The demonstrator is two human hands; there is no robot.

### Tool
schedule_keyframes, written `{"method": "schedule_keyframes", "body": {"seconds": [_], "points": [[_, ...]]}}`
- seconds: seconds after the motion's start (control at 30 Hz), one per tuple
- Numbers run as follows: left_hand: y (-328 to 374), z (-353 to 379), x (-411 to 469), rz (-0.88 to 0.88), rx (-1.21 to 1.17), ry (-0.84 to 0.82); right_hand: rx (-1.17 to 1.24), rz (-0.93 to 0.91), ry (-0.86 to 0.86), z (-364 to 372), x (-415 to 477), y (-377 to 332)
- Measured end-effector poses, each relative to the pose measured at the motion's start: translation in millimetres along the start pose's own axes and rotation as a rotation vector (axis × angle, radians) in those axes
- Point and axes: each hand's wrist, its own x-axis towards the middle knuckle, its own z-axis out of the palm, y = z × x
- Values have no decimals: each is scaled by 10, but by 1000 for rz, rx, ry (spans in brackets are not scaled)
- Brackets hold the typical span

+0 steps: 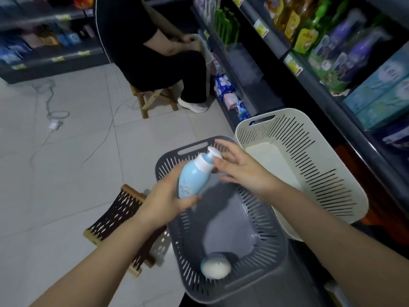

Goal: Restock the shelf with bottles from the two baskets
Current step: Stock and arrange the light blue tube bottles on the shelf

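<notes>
My left hand (168,196) grips a light blue pump bottle (192,176) with a white cap, tilted above the grey basket (274,247). My right hand (239,171) is open, its spread fingers just beside the bottle's white pump head; contact is unclear. One more bottle (215,267) with a white cap stands at the near end of the grey basket. The white basket (327,165) to the right holds nothing that I can see. The shelf (294,69) runs along the right side with green and purple bottles and blue boxes.
A person in black sits on a wooden stool (152,100) ahead, by the shelf. A small folding stool (119,220) with a woven seat stands left of the grey basket. A cable and charger (55,125) lie on the tiled floor at left. Another shelf (44,41) lines the far left.
</notes>
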Motion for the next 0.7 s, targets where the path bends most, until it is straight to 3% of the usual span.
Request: {"method": "schedule_keyframes", "body": {"seconds": [0.1, 0.2, 0.5, 0.6, 0.7], "points": [[-52, -53, -163, -46, -63, 121, -275, 72, -66, 40, -60, 338], [-120, -100, -351, -63, -83, 222, -531, 151, -291, 96, -130, 798], [-405, 6, -833, -207, -149, 326, -1033, 186, -719, 420, -216, 1649], [-417, 58, -969, -227, -158, 339, -1069, 185, -756, 432, -208, 1814], [-429, 87, -1055, -248, -161, 361, -892, 224, -682, 363, -137, 1886]]}}
